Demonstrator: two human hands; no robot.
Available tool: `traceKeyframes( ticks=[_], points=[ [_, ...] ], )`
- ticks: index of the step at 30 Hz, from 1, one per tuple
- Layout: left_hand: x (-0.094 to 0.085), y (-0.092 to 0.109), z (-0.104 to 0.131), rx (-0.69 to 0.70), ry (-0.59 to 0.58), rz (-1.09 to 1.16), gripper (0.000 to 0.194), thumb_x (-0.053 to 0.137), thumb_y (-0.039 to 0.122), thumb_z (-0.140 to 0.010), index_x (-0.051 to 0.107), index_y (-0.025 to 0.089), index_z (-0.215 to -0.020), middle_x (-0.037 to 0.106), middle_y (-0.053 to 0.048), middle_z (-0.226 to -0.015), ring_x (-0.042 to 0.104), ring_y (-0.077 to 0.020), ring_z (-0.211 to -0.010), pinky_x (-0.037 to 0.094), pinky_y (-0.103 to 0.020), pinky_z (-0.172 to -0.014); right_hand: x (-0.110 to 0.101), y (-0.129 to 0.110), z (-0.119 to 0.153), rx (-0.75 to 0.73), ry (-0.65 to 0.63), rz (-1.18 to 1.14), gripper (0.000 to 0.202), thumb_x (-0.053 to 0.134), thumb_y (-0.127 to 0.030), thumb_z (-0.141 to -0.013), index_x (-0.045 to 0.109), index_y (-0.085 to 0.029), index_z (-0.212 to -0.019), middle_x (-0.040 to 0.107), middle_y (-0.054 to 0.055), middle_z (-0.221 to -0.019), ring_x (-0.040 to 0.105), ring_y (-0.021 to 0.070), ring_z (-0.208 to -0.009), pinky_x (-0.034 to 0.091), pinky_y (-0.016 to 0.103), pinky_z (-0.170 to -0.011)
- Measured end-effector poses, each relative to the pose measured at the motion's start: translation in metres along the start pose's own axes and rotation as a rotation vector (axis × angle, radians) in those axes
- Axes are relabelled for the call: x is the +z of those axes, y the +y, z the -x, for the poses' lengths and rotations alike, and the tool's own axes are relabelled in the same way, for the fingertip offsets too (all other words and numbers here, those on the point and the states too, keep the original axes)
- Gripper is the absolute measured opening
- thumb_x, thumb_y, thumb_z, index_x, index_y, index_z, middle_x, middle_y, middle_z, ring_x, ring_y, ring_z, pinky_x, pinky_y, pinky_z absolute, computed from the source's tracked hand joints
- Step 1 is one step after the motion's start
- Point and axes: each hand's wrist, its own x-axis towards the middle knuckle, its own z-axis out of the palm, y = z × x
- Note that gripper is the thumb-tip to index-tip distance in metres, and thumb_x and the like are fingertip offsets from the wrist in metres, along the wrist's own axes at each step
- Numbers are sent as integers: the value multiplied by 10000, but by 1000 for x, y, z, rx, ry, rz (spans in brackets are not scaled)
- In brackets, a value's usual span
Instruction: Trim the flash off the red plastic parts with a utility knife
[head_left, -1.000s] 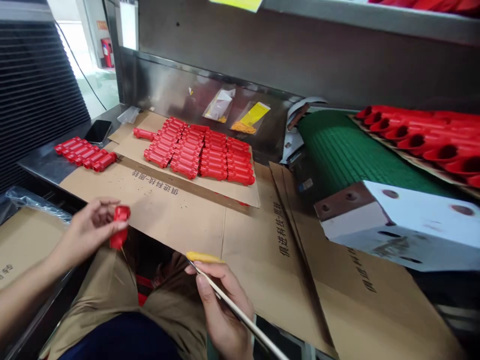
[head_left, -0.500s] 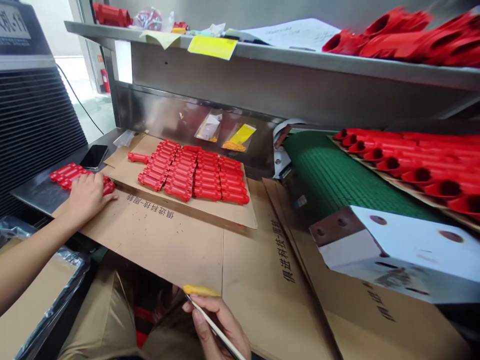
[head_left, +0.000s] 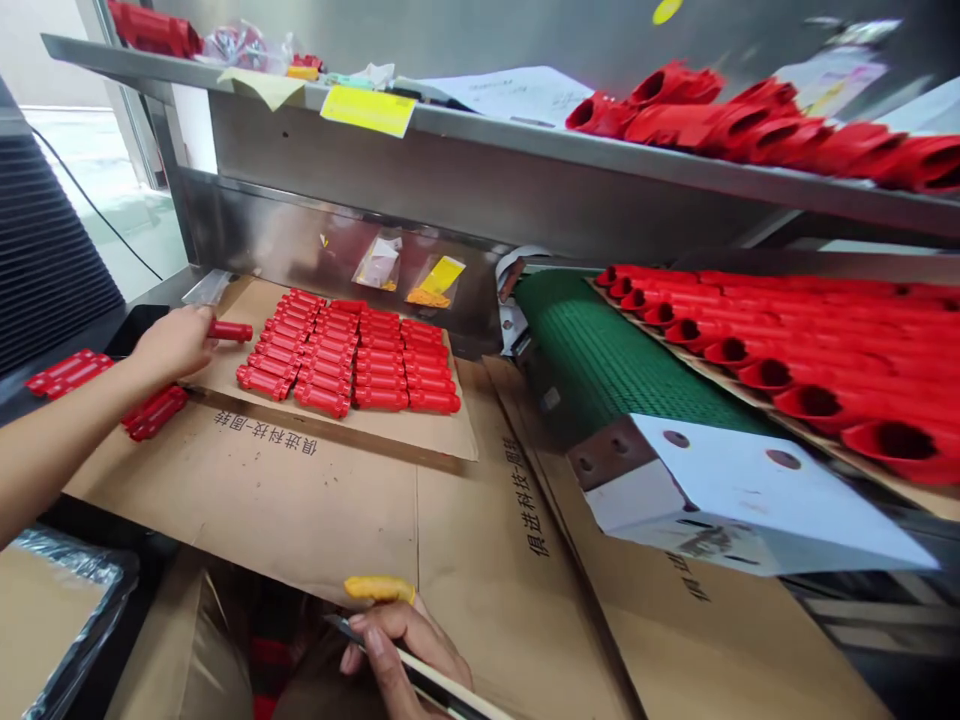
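My left hand (head_left: 174, 345) reaches over the cardboard sheet, its fingers closed on the end of a short red plastic tube part (head_left: 231, 330). Right of it, similar red parts (head_left: 322, 385) lie in several close columns on the sheet. More red parts (head_left: 154, 412) lie below my left wrist, and others (head_left: 69, 372) are left of the forearm. Low in front, my right hand (head_left: 409, 650) grips a craft knife (head_left: 431, 680) with a pale handle, its blade pointing left. A yellow finger cot (head_left: 379, 588) covers one fingertip of that hand.
On the right, a green conveyor belt (head_left: 630, 360) carries larger red tubes (head_left: 817, 400) on cardboard. A white metal bracket (head_left: 720, 500) juts out at its near end. The steel shelf (head_left: 480, 125) above holds red tubes and papers. A black phone (head_left: 139, 325) is partly behind my left hand.
My left hand has moved from the red parts at the left up to the single red part beside the columns and closed on it. My right hand still holds the knife. The view has swung right.
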Motion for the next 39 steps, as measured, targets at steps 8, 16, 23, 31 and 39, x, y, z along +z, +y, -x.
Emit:
traceKeyframes(
  ticks=[8, 16, 23, 31, 39],
  points=[
    [27, 38, 243, -69, -338, 1090, 382, 747, 490, -884, 810, 252, -1176, 788, -88, -1121, 724, -293, -997, 547, -300, -828, 15, -13, -14, 514, -189, -249, 438, 717, -597, -934, 641, -176, -1029, 554, -39, -663, 459, 43, -440, 344, 152, -429],
    [57, 80, 315, -511, -319, 1351, 364, 803, 544, -843, 684, 214, -938, 674, -5, -787, 553, -130, -708, 417, -217, -670, 41, -12, 10, 610, -329, -360, 568, 737, -709, -851, 521, -188, -920, 541, -52, -621, 403, 36, -394, 309, 142, -363],
    [72, 71, 319, -507, -231, 1407, 402, 653, 571, -963, 650, 196, -820, 515, 2, -694, 434, -112, -607, 374, -206, -537, 42, -11, 30, 517, -237, -282, 501, 611, -646, -976, 534, -173, -830, 537, -35, -587, 433, 52, -388, 337, 159, -378],
    [75, 76, 325, -188, -20, 1284, 297, 779, 295, -886, 756, 327, -1180, 615, -97, -1260, 725, -232, -915, 646, -309, -731, 38, -7, 38, 271, -110, 1, 298, 589, -404, -1032, 627, -166, -856, 633, 7, -684, 550, 100, -570, 426, 213, -555],
    [81, 88, 309, -471, -26, 1477, 275, 768, 420, -904, 650, 185, -823, 574, -18, -898, 554, -97, -563, 514, -234, -477, 40, -2, 43, 229, -235, 4, 286, 602, -388, -1032, 649, -171, -851, 609, 3, -665, 546, 102, -566, 410, 218, -535]
  ],
)
